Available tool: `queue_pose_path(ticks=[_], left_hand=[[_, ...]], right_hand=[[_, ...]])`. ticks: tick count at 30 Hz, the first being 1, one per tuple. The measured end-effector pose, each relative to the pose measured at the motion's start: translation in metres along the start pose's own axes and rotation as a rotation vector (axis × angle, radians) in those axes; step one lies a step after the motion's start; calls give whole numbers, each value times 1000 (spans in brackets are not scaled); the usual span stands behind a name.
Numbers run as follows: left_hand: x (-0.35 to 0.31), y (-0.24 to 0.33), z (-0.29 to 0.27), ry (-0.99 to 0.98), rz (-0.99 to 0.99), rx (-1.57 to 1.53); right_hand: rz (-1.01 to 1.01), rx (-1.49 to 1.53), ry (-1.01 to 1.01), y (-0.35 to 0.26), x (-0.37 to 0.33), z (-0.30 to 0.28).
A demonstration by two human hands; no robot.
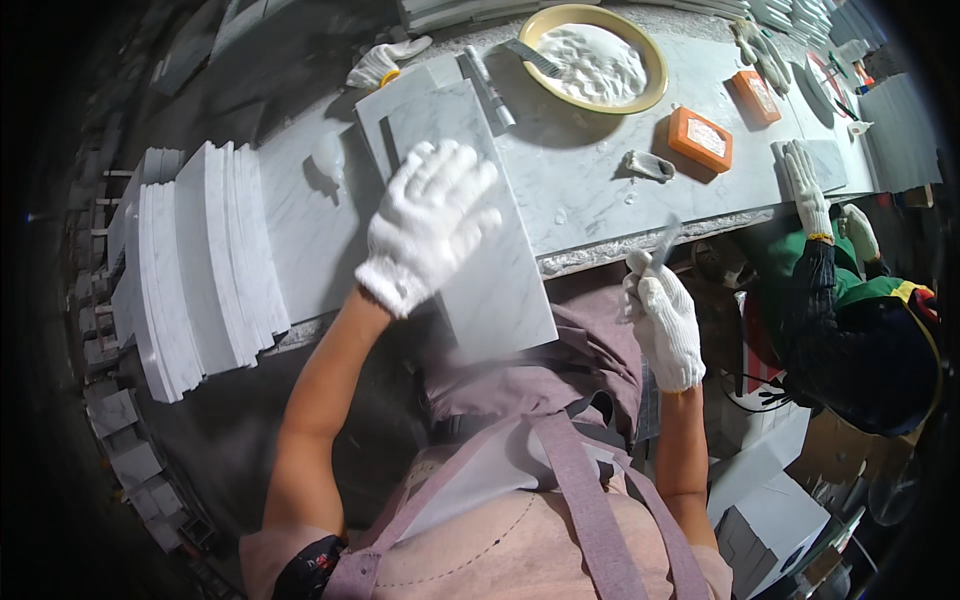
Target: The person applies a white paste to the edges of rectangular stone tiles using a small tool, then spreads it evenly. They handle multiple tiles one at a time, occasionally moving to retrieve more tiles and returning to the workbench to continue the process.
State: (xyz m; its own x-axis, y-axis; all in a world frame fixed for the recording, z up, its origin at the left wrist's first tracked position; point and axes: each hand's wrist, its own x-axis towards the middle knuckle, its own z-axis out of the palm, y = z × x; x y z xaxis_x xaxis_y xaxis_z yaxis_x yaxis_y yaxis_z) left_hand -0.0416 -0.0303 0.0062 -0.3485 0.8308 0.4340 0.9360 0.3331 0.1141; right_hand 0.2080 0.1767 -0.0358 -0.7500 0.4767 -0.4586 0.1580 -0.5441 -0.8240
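My left hand [430, 222], in a white knit glove, lies flat with spread fingers on a long grey-veined marble slab [490, 270]. The slab's near end juts past the table edge above my lap. Beneath it, another pale piece [378, 120] shows at the far left. My right hand [664, 325], gloved too, is closed around a small thin scraper-like blade [665, 243]. It is held upright just off the table's front edge, right of the slab and apart from it. The blade is blurred and its handle is hidden in my fingers.
On the marble-topped table [570, 185] stand a yellow bowl [590, 107] of white powder, two orange blocks [700, 140], a squeeze bottle [329, 160] and a white tube [488, 88]. Stacked marble strips [210, 260] stand left. A co-worker's gloved hand [806, 190] rests on a tile at right.
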Motion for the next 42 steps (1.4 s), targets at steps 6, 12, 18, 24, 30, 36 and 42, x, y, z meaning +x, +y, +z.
queue_pose_path(ticks=[6,12,18,24,30,36,42], left_hand=[[-28,51,7,-137,18,-530],[14,60,4,-173,-657,-877],[60,67,7,-237,-811,-1382],[64,61,12,-161,-967,-1425],[68,61,19,-203,-982,-1423],[71,71,23,-92,-858,-1363],[59,86,26,-216,-832,-1312]], right_hand=[[-102,43,5,-30,25,24],[-157,39,12,-35,25,52],[-108,-124,-49,-38,13,64],[-169,-31,176,-30,30,32],[-177,-272,-8,-30,33,24],[78,17,-100,-45,36,48],[93,-4,-87,-48,44,63]])
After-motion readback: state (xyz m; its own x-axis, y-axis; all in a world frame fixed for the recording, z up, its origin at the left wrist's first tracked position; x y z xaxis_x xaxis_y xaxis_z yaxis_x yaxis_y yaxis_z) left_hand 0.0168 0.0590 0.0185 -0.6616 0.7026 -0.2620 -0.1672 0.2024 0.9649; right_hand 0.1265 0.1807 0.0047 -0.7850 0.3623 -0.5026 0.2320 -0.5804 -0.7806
